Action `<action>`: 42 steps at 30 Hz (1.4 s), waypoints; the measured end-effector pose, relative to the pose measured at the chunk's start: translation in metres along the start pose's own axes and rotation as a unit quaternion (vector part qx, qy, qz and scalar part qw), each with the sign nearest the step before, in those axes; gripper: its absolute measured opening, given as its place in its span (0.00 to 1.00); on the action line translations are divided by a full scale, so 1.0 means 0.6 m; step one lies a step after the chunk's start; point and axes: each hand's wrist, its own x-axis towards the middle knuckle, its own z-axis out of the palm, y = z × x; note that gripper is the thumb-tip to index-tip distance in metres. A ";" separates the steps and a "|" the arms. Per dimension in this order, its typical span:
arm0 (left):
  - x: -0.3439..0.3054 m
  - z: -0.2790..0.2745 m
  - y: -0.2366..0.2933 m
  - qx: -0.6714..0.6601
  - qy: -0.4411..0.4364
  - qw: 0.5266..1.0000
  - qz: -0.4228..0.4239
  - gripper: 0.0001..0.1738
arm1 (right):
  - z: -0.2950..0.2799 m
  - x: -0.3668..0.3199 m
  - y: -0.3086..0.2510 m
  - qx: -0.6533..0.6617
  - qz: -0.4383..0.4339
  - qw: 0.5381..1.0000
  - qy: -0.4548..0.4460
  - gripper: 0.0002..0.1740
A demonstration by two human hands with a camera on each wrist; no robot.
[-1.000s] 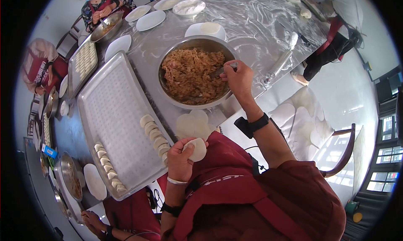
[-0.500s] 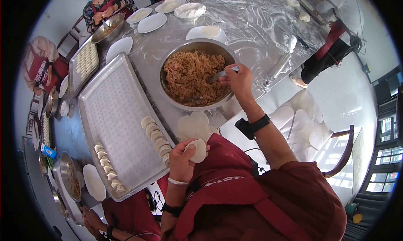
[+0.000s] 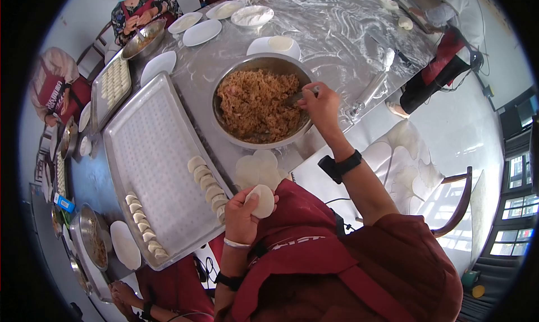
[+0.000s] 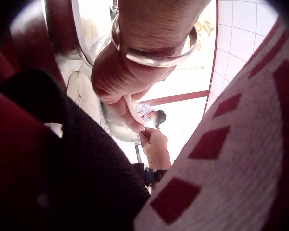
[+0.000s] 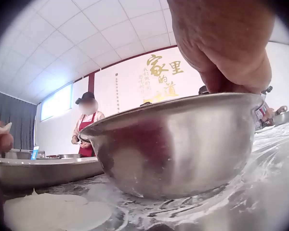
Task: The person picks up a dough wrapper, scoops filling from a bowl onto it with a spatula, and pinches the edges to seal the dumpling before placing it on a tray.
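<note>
Between thumb and fingers, my left hand (image 3: 242, 216) holds a round dumpling wrapper (image 3: 263, 202) near the tray's right corner. My right hand (image 3: 322, 110) pinches the handle of a metal utensil (image 3: 294, 97) whose working end is down in the brown minced filling (image 3: 255, 106). That filling sits in a large steel bowl (image 5: 178, 149); in the right wrist view my fingers are at the bowl's rim. A few loose wrappers (image 3: 257, 167) lie on the table between the bowl and my left hand. In the left wrist view the wrapper (image 4: 133, 107) shows edge-on between my fingers.
A large metal tray (image 3: 151, 153) to the left carries two rows of folded dumplings (image 3: 205, 181). Plates (image 3: 202, 33) and a bowl of flour (image 3: 252, 16) stand farther back on the floury table (image 3: 337, 35). Other people work around it, and a chair (image 3: 457, 204) is at the right.
My right hand has shifted slightly at the bowl with the utensil, which tilted up a little and went back into the filling. The left hand keeps the wrapper in nearly the same place.
</note>
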 end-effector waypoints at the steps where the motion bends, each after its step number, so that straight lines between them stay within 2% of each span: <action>1: 0.000 0.001 0.000 0.002 0.000 1.000 0.001 0.16 | 0.007 0.000 -0.002 0.004 0.004 1.000 -0.003 0.07; 10: 0.001 0.002 -0.002 0.005 -0.004 1.000 0.009 0.16 | 0.030 0.004 -0.008 0.107 0.083 0.991 -0.012 0.08; 21: 0.010 0.001 0.034 0.016 0.017 0.998 0.061 0.18 | 0.006 0.005 -0.022 0.261 0.164 0.950 -0.041 0.10; 27: 0.030 0.002 0.066 -0.034 -0.002 0.992 0.121 0.19 | -0.013 -0.004 -0.022 0.326 0.200 0.923 -0.047 0.10; 30: 0.043 0.009 0.077 -0.103 -0.041 0.985 0.132 0.20 | -0.021 -0.011 -0.030 0.352 0.218 0.909 -0.053 0.11; 36: 0.088 0.024 0.084 -0.218 -0.070 0.964 0.134 0.28 | -0.026 -0.059 -0.105 0.391 0.207 0.892 -0.094 0.10; 39: 0.098 0.044 0.095 -0.258 -0.088 0.952 0.140 0.30 | -0.018 -0.101 -0.134 0.391 0.170 0.894 -0.135 0.09; 42: 0.096 0.049 0.101 -0.251 -0.061 0.953 0.158 0.32 | -0.002 -0.149 -0.140 0.323 0.104 0.927 -0.159 0.08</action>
